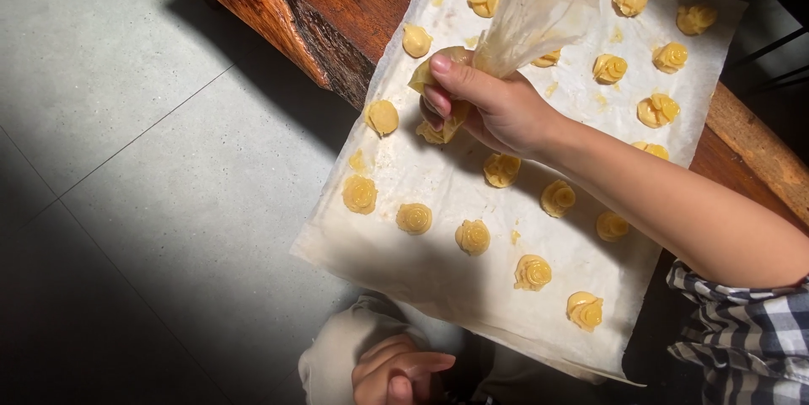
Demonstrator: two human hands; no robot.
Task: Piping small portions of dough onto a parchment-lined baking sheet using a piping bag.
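One hand, my right (pixel 493 106), grips the piping bag (pixel 527 21) closed; squeeze steadily, tip low over the parchment (pixel 438 274). My left hand (pixel 396 371) rests curled, empty.

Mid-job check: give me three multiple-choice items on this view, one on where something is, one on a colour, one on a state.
1. Where does the paper lie?
A. on the floor
B. on the wooden table
C. on a metal rack

2. What colour are the dough swirls?
A. yellow
B. brown
C. white

3. What is the right hand doing?
A. lying open and flat
B. gripping the piping bag
C. lifting the paper's edge

Answers:
1 B: the paper covers the wooden table, one corner hanging past the edge.
2 A: the dough swirls are pale yellow on the white sheet.
3 B: the right hand is closed round the piping bag, tip down at the paper; the left hand rests low, loosely curled.
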